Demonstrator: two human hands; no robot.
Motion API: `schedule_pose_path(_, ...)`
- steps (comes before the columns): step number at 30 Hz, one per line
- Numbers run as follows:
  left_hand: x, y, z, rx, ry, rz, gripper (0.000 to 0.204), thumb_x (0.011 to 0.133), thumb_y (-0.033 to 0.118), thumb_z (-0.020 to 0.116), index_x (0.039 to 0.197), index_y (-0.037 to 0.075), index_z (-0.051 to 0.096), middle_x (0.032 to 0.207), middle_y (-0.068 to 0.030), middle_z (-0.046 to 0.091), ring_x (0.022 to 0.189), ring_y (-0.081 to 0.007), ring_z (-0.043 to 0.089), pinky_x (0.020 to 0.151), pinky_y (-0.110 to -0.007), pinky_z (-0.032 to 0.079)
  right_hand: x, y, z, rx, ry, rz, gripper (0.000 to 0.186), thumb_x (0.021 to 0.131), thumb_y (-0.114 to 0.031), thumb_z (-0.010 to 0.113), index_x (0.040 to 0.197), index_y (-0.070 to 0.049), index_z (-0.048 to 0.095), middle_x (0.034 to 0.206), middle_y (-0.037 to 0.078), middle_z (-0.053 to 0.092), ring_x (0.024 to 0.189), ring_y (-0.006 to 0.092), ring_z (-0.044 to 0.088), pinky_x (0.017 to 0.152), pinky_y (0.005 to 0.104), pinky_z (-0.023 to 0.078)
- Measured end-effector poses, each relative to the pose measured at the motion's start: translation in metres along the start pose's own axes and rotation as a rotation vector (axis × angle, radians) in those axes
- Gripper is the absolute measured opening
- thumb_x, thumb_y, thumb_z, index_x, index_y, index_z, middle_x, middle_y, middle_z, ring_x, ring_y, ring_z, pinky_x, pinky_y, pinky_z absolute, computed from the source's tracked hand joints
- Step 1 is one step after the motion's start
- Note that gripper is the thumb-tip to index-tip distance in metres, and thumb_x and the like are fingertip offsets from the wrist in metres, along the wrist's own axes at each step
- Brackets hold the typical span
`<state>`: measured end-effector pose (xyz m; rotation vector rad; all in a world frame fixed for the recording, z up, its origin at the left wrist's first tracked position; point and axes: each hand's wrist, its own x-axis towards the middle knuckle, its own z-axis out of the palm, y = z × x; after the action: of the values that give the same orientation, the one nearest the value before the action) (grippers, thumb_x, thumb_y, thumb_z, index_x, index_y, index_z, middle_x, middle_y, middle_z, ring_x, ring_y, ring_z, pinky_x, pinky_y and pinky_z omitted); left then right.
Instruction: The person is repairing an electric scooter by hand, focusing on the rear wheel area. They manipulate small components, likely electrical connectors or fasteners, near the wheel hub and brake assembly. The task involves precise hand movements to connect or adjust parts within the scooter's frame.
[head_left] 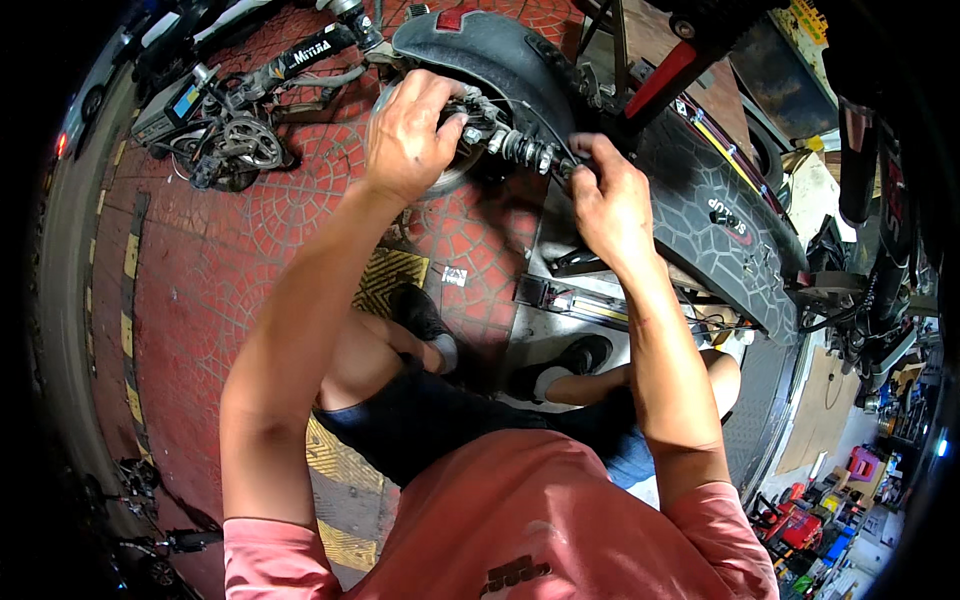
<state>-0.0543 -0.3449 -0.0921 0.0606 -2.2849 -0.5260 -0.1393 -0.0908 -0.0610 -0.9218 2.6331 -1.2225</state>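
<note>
Left hand (pixel 408 135) is gripping the far-left end of the coil spring shock (pixel 510 142), fingers curled around it beside the rear wheel (pixel 455 170); right hand (pixel 608 195) is pinching the shock's right end, fingertips together. Shock is lying under the black fender (pixel 490 50), far centre; scooter deck (pixel 715 215) is extending right.

Red patterned paving (pixel 220 250) carries an electric scooter (pixel 700 190) and a bicycle (pixel 240 110).

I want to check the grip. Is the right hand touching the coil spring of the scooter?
Touching. In the head view the right hand closes its fingers on the lower end of the coil spring, with no gap visible.
</note>
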Motion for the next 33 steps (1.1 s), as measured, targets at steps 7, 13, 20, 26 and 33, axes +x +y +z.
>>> schedule_pose_path(7,0.016,-0.011,0.012,-0.020,-0.088,0.097,0.020,0.091,0.012,0.077,0.107,0.005,0.069,0.106,-0.0135,0.063,0.102,-0.0382,0.067,0.087,-0.047,0.056,0.045,-0.019,0.032,-0.026,0.030,-0.250,0.026,0.096,-0.014,0.066,0.119,-0.005,0.073,0.108,0.026,0.076,0.104,0.0473,0.072,0.092,0.0536,0.057)
schedule_pose_path(13,0.017,-0.019,0.015,-0.043,-0.088,0.120,0.019,0.089,0.010,0.078,0.105,0.006,0.070,0.104,-0.0109,0.064,0.100,-0.0360,0.068,0.083,-0.045,0.057,0.065,-0.025,0.051,-0.131,0.051,-0.185,0.018,0.094,-0.022,0.075,0.104,-0.007,0.074,0.090,0.022,0.076,0.089,0.0459,0.074,0.080,0.0534,0.058)
schedule_pose_path(20,0.018,-0.025,0.019,-0.049,-0.078,0.210,0.020,0.088,0.007,0.077,0.108,0.006,0.072,0.104,-0.0100,0.066,0.099,-0.0340,0.068,0.081,-0.045,0.058,0.067,-0.018,0.061,-0.012,0.098,-0.150,0.015,0.094,-0.022,0.076,0.097,-0.007,0.076,0.083,0.022,0.075,0.082,0.0453,0.074,0.076,0.0526,0.058)
schedule_pose_path(26,0.014,-0.030,0.020,-0.031,-0.054,0.239,0.020,0.088,0.006,0.077,0.107,0.006,0.074,0.105,-0.0089,0.065,0.100,-0.0318,0.068,0.081,-0.044,0.058,0.072,-0.028,0.058,-0.101,0.047,-0.146,0.015,0.094,-0.021,0.074,0.097,-0.006,0.075,0.083,0.023,0.074,0.083,0.0456,0.074,0.077,0.0530,0.058)
schedule_pose_path(33,0.018,-0.033,0.020,-0.031,-0.053,0.291,0.021,0.085,0.006,0.077,0.105,0.007,0.074,0.103,-0.0075,0.064,0.098,-0.0300,0.068,0.079,-0.044,0.059,0.077,-0.027,0.050,-0.242,-0.046,-0.205,0.017,0.094,-0.023,0.074,0.097,-0.006,0.076,0.087,0.023,0.076,0.088,0.0451,0.075,0.081,0.0546,0.060)
